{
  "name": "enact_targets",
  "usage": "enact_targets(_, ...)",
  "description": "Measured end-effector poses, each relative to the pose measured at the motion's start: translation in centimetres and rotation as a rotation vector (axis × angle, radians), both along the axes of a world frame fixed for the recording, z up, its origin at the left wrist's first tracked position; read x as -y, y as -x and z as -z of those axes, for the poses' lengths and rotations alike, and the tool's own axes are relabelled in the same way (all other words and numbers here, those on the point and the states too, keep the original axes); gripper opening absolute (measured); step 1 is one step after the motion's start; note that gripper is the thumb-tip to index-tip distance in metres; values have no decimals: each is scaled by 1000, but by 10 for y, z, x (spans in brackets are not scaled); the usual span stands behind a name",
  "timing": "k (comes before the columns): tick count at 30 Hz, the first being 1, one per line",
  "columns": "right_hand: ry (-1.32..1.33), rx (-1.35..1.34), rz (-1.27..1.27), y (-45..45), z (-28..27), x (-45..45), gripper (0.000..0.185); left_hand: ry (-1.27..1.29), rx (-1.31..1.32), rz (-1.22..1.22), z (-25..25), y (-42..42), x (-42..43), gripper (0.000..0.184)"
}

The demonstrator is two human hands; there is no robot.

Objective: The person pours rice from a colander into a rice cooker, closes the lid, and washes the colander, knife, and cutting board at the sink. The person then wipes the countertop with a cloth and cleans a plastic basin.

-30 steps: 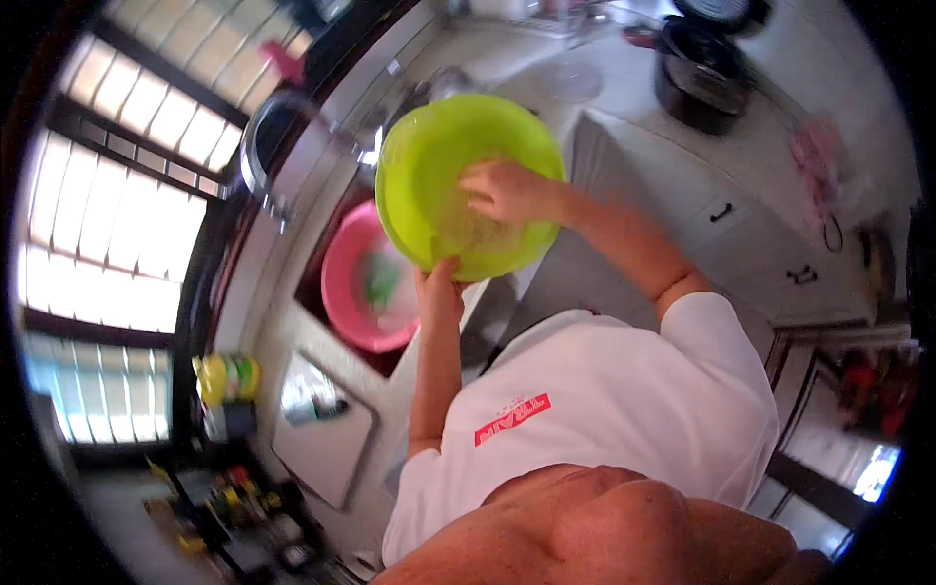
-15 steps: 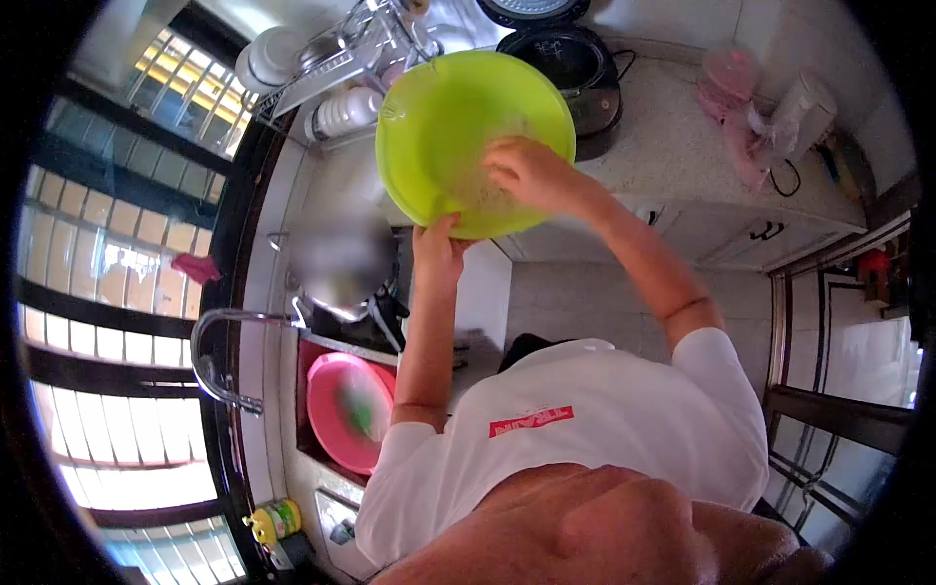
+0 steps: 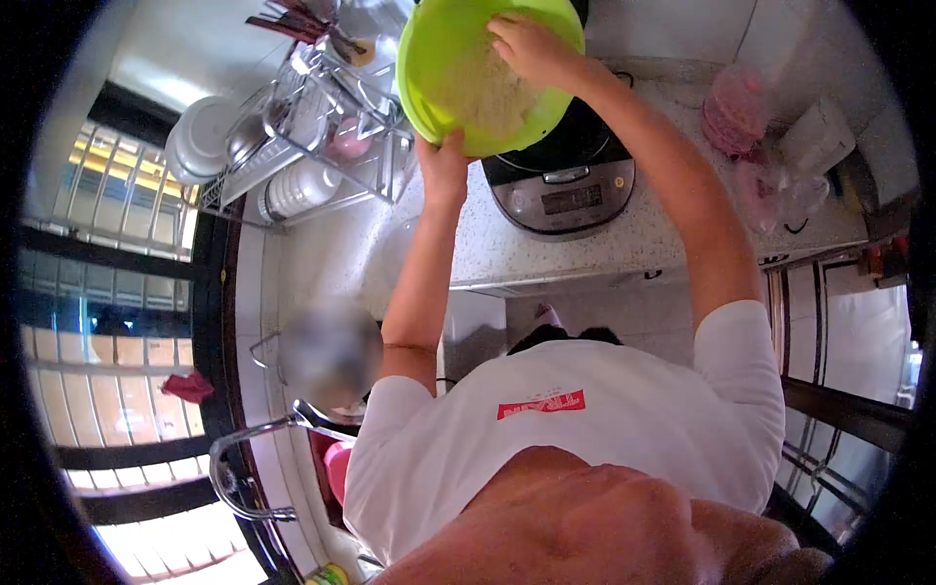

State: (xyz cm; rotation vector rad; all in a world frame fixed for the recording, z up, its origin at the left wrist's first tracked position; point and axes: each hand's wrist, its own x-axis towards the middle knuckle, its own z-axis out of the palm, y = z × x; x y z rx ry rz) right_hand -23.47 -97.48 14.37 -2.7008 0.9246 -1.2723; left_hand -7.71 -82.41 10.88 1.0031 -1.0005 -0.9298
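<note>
- Far left, white bowls point(image 3: 199, 142) sit in the dish rack point(image 3: 357, 175), with the curved tap point(image 3: 220, 468) nearer my body.
- Here's my left hand point(image 3: 446, 170), closed on the near rim of the green basin point(image 3: 423, 57), thumb over the lip, the other fingers mostly hidden underneath.
- And the basin itself: up in the air, ahead of my chest, tilted so I look right into it. In my view it overlaps the rice cooker; how high above it, I can't tell.
- I'd call it light, thin plastic, a bit bendy, unlikely to break; what's inside probably gives it most of its weight. The rim is the place to take it, palm or fingers underneath, and a wet lip could slip.
- What a look: bright lime green, round, smooth, shiny, with pale, fine grains point(image 3: 490, 97) spread over the lower part. Loose stuff, I'd say, quick to slide.
- My right hand point(image 3: 532, 51) reaches inside from the right, fingers bent; whether they pinch any grains, I can't tell.
- Just beyond my grip, the dark rice cooker point(image 3: 568, 202) stands on the speckled bench point(image 3: 673, 229), and farther right there's a pink container point(image 3: 735, 109).
</note>
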Motion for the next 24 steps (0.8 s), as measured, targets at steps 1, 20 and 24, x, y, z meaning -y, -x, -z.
enact_targets(1, -13, -11, 81, 5, 6, 14, 31, -7, 19, 6, 4, 2, 13, 32)
enact_targets(20, -651, -147, -232, 0, 104, 71, 31, 109, 527, -277, 98, 14, 75, 53)
enact_targets(24, -588, -238, -350, 16, 106, 51, 31, 35, 392, -266, 83, 25, 70, 42)
